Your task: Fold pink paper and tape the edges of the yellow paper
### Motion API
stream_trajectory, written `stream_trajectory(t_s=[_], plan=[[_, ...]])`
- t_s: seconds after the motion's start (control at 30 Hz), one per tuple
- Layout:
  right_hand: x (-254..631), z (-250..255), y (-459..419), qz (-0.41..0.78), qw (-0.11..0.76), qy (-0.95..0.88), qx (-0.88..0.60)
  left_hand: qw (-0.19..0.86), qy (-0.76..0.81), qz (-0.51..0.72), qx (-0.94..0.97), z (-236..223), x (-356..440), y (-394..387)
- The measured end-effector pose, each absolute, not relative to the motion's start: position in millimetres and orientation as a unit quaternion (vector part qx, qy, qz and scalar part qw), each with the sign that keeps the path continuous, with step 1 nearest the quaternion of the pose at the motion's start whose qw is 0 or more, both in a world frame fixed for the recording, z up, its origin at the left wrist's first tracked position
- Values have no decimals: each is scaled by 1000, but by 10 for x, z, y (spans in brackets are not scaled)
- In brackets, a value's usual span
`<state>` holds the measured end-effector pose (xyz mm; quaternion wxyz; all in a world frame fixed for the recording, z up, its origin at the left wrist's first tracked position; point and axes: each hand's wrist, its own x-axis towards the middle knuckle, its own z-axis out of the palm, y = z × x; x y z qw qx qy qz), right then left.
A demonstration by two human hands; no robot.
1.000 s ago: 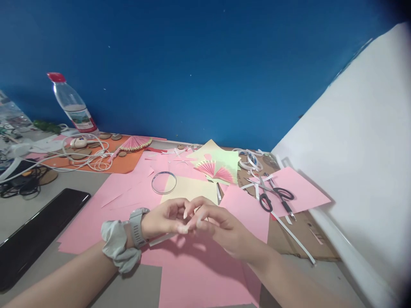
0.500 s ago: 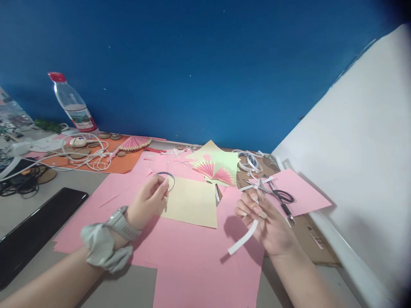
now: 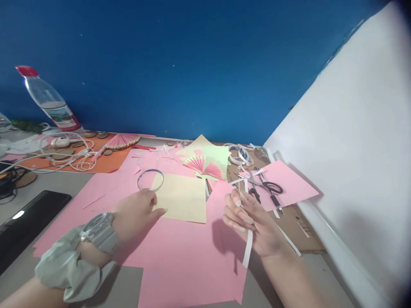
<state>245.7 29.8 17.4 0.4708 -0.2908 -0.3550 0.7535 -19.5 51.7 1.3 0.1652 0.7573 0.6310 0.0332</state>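
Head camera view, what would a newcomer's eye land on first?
Probably the broad, deep-blue wall behind the grey table, then the bright pink paper sheets spread across the middle. Right of centre, the person's right hand holds a narrow white strip above those sheets. At upper left, a clear plastic bottle with a red cap stands out against the blue.

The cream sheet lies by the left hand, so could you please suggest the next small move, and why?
I'd probably have the left hand move the ring aside: it overlaps the far left corner of the cream sheet, close to that hand, while the right hand holds a white strip.
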Motion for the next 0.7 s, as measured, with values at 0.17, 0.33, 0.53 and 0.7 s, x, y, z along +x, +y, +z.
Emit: stream_trajectory(t_s=[0.17,0.33,0.53,0.7], plan=[[2451,187,283,766,467,-352,-268,133,407,64,901,41,-159,546],[2418,236,240,788,446,-348,-243,91,310,43,946,20,-165,602],[2305,147,206,818,389,-361,-223,44,341,78,936,-94,-276,590],[2275,158,172,831,347,-387,-199,-9,556,147,818,-129,-496,578]])
